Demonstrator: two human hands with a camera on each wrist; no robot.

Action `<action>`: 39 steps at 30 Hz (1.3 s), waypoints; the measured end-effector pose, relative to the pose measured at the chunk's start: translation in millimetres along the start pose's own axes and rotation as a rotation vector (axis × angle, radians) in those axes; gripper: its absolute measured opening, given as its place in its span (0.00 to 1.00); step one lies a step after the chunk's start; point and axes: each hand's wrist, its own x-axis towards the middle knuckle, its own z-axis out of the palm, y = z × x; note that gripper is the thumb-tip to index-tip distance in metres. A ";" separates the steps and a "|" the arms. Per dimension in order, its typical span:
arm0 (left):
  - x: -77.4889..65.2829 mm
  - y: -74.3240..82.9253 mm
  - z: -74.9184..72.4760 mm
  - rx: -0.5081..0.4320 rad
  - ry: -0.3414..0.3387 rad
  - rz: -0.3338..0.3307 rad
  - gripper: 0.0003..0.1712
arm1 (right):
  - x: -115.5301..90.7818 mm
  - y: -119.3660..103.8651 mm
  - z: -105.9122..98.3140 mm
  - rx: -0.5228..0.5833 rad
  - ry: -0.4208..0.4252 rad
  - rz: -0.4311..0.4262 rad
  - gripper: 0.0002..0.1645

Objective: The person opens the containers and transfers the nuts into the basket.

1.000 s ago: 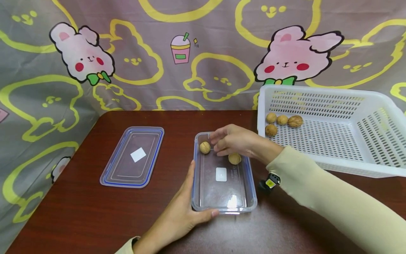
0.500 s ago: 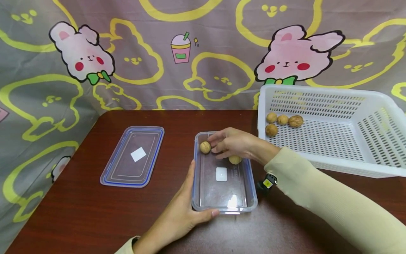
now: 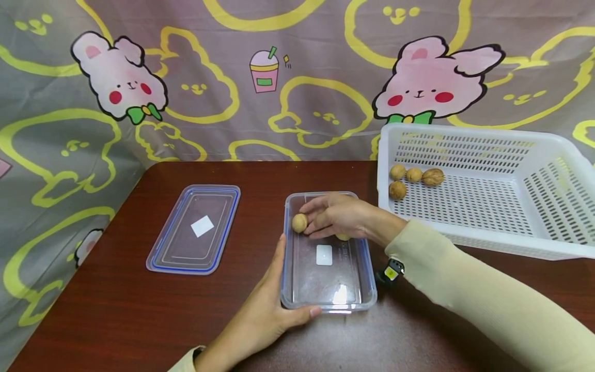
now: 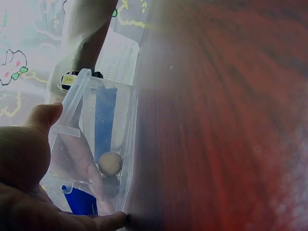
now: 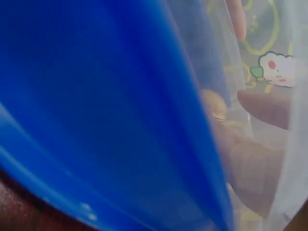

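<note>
A: What is the right hand (image 3: 345,214) doing?

B: It reaches down into the clear container (image 3: 316,283) and grips a walnut (image 3: 299,223) at its fingertips. That walnut is inside the container, by the left wall, towards the far end.

A: And the left hand (image 3: 260,305)?

B: It grasps the container at the near left corner, with the thumb along the near rim and the fingers down the left side. The left wrist view shows the thumb pressed to the rim as well.

A: Any more nuts in the container?

B: A second walnut (image 3: 343,237), near the container's right wall, partly hidden beneath the right hand. A white label (image 3: 324,255) sits in the middle of the container's floor.

A: What about the things around it?

B: The lid (image 3: 183,235) lies flat to the left of the container, well apart from it, with a blue line round its edge and a white sticker (image 3: 202,226). To the right of the container and farther back stands a white slotted basket (image 3: 488,201). Four more walnuts (image 3: 433,177) are grouped in the end of the basket nearest the container.

A: And under it all?

B: A dark red bench (image 3: 111,310). Behind the container hangs a cloth (image 3: 321,51) printed with rabbit heads and yellow outlines.
</note>
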 end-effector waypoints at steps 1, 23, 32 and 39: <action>0.0 -0.1 0.1 0.001 0.000 0.000 0.80 | 0.4 0.5 0.4 0.003 -0.008 0.000 0.32; 1.4 -0.1 0.0 -0.029 -0.010 0.041 0.80 | 3.3 9.4 5.9 0.031 -0.133 -0.121 0.20; 1.0 0.7 -0.2 -0.030 -0.008 0.035 0.80 | 3.0 8.3 7.1 0.007 -0.120 -0.138 0.19; -0.1 0.4 -0.4 -0.010 0.000 0.014 0.80 | -2.1 2.8 6.4 -0.008 -0.096 -0.162 0.18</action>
